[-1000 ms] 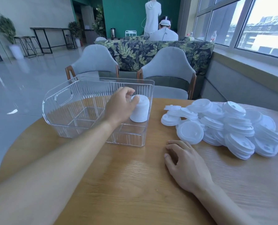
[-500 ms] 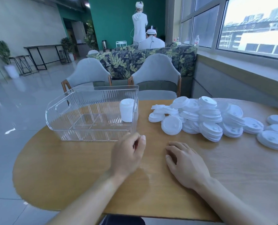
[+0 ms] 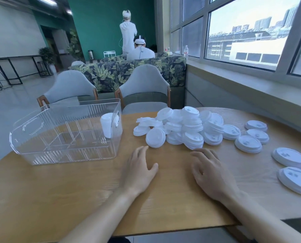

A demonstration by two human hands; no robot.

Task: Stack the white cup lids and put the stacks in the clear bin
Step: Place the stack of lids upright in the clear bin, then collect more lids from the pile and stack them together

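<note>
Wooden table (image 3: 76, 190) holds my clear bin (image 3: 65, 137) with one lid stack (image 3: 107, 127) inside. Both my left hand (image 3: 139, 171) and right hand (image 3: 211, 172) lie spread, holding nothing, near the loose lids (image 3: 186, 128).

Stack of lids (image 3: 108, 125) inside clear bin (image 3: 41, 151): count unreadable through ribbed wall. Lid (image 3: 297, 181) far right of bin: clipped by frame edge.

Bright daylight enters through the windows (image 3: 248, 37) at right, overexposing the sky. Soft shadows fall on the wooden table (image 3: 76, 190). Wide-angle distortion curves the edges; slight blur softens the near forearms.
</note>
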